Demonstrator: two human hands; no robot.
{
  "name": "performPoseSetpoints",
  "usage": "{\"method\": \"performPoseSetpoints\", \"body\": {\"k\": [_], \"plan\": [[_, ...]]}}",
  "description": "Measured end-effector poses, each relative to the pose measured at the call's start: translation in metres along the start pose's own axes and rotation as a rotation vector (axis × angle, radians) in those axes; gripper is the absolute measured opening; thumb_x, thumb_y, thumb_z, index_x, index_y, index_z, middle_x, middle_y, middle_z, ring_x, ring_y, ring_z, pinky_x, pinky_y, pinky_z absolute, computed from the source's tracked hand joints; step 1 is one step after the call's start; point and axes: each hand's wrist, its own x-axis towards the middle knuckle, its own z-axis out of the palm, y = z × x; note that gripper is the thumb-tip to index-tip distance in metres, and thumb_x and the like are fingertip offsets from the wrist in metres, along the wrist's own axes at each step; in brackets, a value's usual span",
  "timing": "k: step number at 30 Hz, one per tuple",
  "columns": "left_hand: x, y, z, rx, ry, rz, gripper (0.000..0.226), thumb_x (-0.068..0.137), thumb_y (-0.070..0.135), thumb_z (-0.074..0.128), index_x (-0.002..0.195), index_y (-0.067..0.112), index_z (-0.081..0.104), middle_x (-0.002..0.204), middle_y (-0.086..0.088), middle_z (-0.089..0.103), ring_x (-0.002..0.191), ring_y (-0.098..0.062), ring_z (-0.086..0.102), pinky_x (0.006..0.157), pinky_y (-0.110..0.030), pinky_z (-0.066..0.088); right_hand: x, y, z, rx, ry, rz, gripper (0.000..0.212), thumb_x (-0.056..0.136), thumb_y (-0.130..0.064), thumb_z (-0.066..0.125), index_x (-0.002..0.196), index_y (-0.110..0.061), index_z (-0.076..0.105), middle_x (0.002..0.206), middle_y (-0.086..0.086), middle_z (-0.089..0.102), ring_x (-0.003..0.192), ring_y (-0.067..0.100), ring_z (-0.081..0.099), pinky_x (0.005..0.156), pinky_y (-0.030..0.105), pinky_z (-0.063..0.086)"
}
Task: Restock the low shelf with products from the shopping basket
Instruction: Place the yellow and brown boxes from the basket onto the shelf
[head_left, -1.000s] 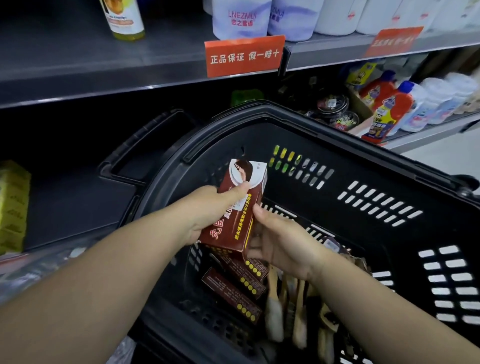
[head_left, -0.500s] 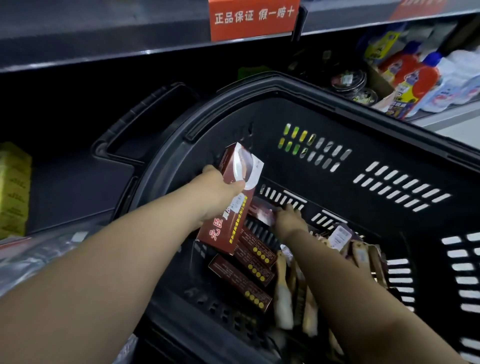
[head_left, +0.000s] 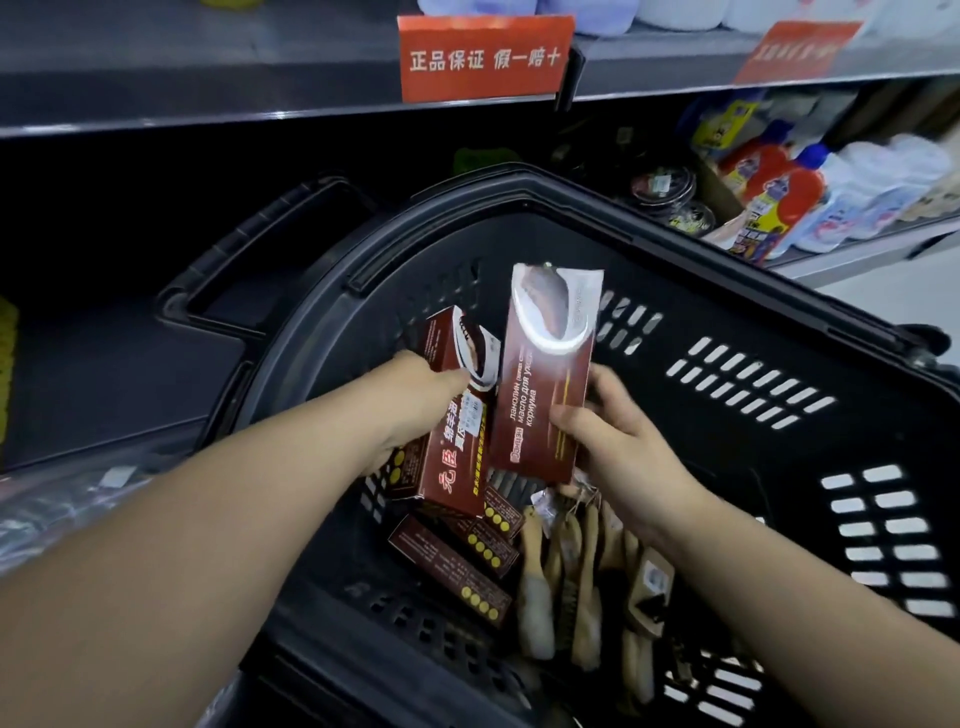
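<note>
A black shopping basket (head_left: 727, 291) fills the middle of the view, in front of a dark low shelf (head_left: 104, 364). My left hand (head_left: 410, 405) grips a dark red carton (head_left: 454, 462) above the basket's left side. Right beside it, my right hand (head_left: 618, 441) holds a second dark red carton (head_left: 545, 384) upright by its lower end. More red cartons (head_left: 457, 566) lie on the basket floor, next to several wooden-handled brushes (head_left: 566, 582).
An upper shelf carries an orange sign (head_left: 483, 57) on its edge. Red and white bottles (head_left: 789, 192) and round dark tins (head_left: 665, 187) stand on the shelf at the right. Yellow packs (head_left: 8, 364) sit at the far left.
My right hand reached down into the basket, picked up a second red carton and raised it beside the one in my left hand.
</note>
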Motion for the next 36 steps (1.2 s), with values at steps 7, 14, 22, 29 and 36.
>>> {"method": "performPoseSetpoints", "body": {"k": [7, 14, 22, 29, 36], "plan": [[-0.003, 0.001, -0.004, -0.245, -0.084, -0.039, 0.043, 0.092, 0.049, 0.049, 0.104, 0.011, 0.067, 0.085, -0.01, 0.074, 0.076, -0.026, 0.069, 0.073, -0.035, 0.054, -0.009, -0.014, -0.017, -0.694, -0.052, -0.514, 0.056, 0.081, 0.004, 0.065, 0.115, -0.04, 0.058, 0.14, -0.008, 0.04, 0.136, 0.017, 0.034, 0.103, 0.036, 0.044], [-0.015, 0.007, -0.007, -0.125, -0.48, -0.048, 0.055, 0.055, 0.059, 0.071, 0.089, 0.017, 0.076, 0.092, -0.009, 0.075, 0.078, -0.023, 0.073, 0.066, -0.033, 0.06, -0.008, -0.02, -0.008, -0.949, -0.001, -0.804, 0.054, 0.081, 0.001, 0.064, 0.122, -0.033, 0.055, 0.144, 0.005, 0.028, 0.138, 0.023, 0.028, 0.107, 0.021, 0.037], [-0.005, 0.001, -0.001, -0.099, -0.211, 0.042, 0.057, 0.055, 0.052, 0.08, 0.096, 0.013, 0.071, 0.083, -0.009, 0.075, 0.076, -0.026, 0.073, 0.08, -0.044, 0.057, -0.013, -0.022, 0.022, 0.149, -0.006, 0.322, 0.043, 0.088, -0.045, 0.053, 0.118, -0.015, 0.055, 0.112, 0.017, 0.068, 0.096, 0.029, 0.069, 0.076, 0.04, 0.058], [-0.002, 0.005, 0.001, -0.205, -0.139, 0.023, 0.075, 0.058, 0.088, 0.042, 0.095, 0.028, 0.068, 0.081, -0.007, 0.075, 0.072, -0.025, 0.073, 0.07, -0.038, 0.057, -0.008, -0.03, 0.003, 0.115, -0.182, 0.247, 0.047, 0.074, -0.022, 0.067, 0.119, -0.026, 0.056, 0.1, 0.002, 0.073, 0.083, 0.016, 0.07, 0.066, 0.028, 0.057], [-0.004, 0.011, -0.004, -0.179, -0.212, 0.039, 0.084, 0.054, 0.094, 0.03, 0.084, 0.029, 0.073, 0.082, -0.008, 0.075, 0.076, -0.026, 0.073, 0.069, -0.037, 0.058, -0.001, -0.071, -0.061, -0.314, -0.455, 0.122, 0.057, 0.058, -0.032, 0.086, 0.113, -0.03, 0.068, 0.102, 0.009, 0.072, 0.086, 0.022, 0.07, 0.069, 0.027, 0.057]]}}
